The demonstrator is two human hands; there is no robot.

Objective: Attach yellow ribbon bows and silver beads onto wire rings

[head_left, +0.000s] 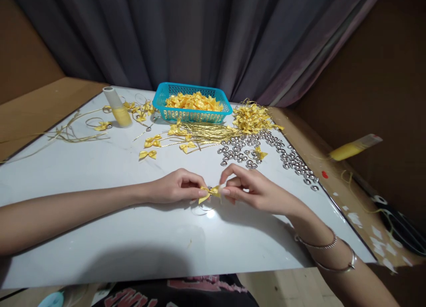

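Note:
Between my two hands is a small yellow ribbon bow with a shiny silvery piece at its middle, held just above the white tabletop. My left hand pinches the bow's left loop between thumb and fingers. On the other side, my right hand has thumb and index finger closed on the right loop. A thin cord loop shows faintly beneath the bow. Silver beads lie scattered beyond my right hand, with one yellow bow among them. Loose bows rest beyond my left hand.
A blue basket full of yellow bows stands at the back. Gold cords and a pile of corded bows lie nearby. A thread cone stands left; another yellow cone and dark-handled scissors lie right.

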